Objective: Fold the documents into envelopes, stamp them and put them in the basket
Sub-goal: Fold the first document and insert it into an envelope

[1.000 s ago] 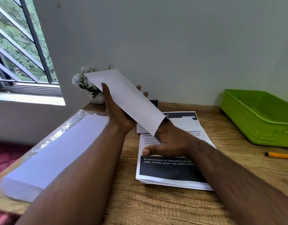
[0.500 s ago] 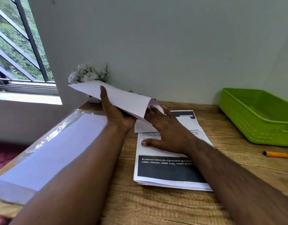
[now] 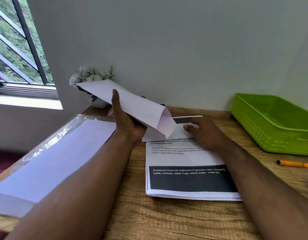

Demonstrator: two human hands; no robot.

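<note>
My left hand (image 3: 127,120) grips a long white envelope (image 3: 132,104) from below, tilted, with its open mouth facing down to the right. My right hand (image 3: 201,132) lies on a folded white document (image 3: 177,134) resting on top of the stack of printed documents (image 3: 184,179); its fingers are curled at the folded sheet's far edge. The envelope's mouth hangs just above the folded sheet's left part. The green basket (image 3: 271,129) stands at the right.
A plastic-wrapped pack of white envelopes (image 3: 51,158) lies at the left of the wooden table (image 3: 167,220). A small pot of white flowers (image 3: 92,80) stands at the back by the wall. An orange pen (image 3: 295,164) lies at the right, in front of the basket.
My right hand has left the envelope's mouth and moved right onto the folded sheet. The envelope's mouth now hangs open, and its far end has tipped up a little.
</note>
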